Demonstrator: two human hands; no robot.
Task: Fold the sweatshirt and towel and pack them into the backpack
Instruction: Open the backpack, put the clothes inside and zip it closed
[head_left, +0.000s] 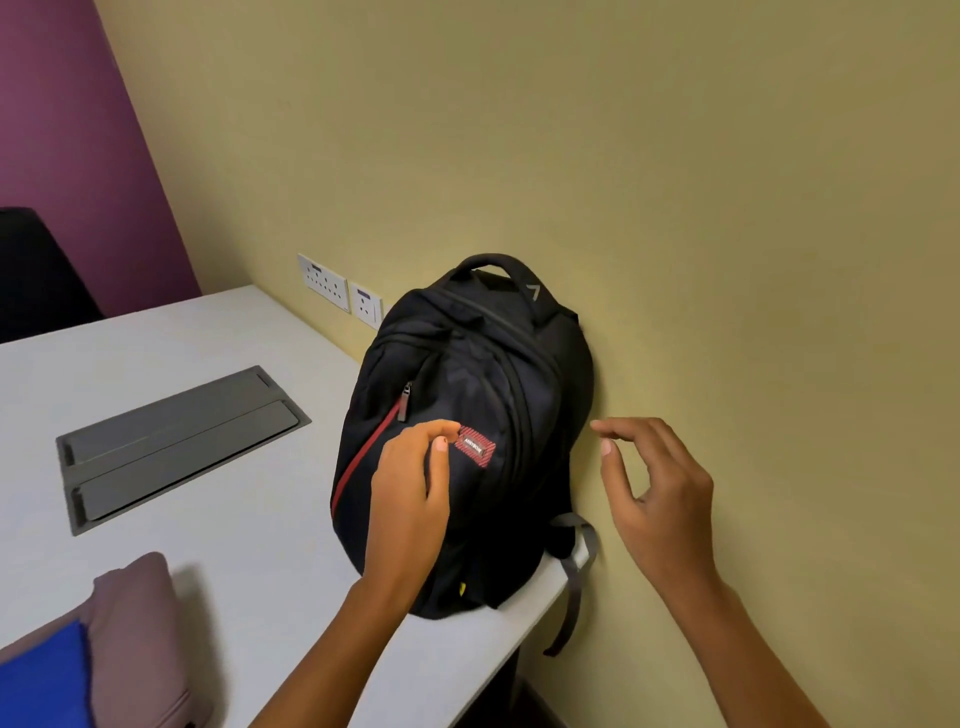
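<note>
**Black fabric backpack (467, 405) with a red zip line.** It stands on its base at the right edge of the white table top (249, 519), with its back against the yellow wall (675, 208). The long axis runs from the base, near, up to the carry handle (491, 262), far. The zips look closed. The main zip track arches over the far end, above both hands.

**Left hand (410, 493).** It is in front of the backpack's front pocket, beside the red woven logo patch (475, 447). The fingers are loosely curled, and forefinger and thumb are close together with nothing seen between them. Whether it touches the fabric cannot be told.

**Right hand (660, 483).** It is just right of the backpack, near the wall and apart from both. The fingers are spread and slack, holding nothing.

**Folded mauve sweatshirt (140, 634) and bright blue towel (47, 680).** They lie at the near left, touching each other and well apart from the backpack. Both are cut by the frame edge. The left hand is the nearer to them.

**Judgement.** Opening the main compartment likely comes next. For that, a hand must travel up and away along the long axis, and the right hand is placed to steady the side.

**Also present.** A grey recessed cable flap (176, 441) lies left of the backpack, and white wall sockets (340, 286) sit at the far side.
</note>
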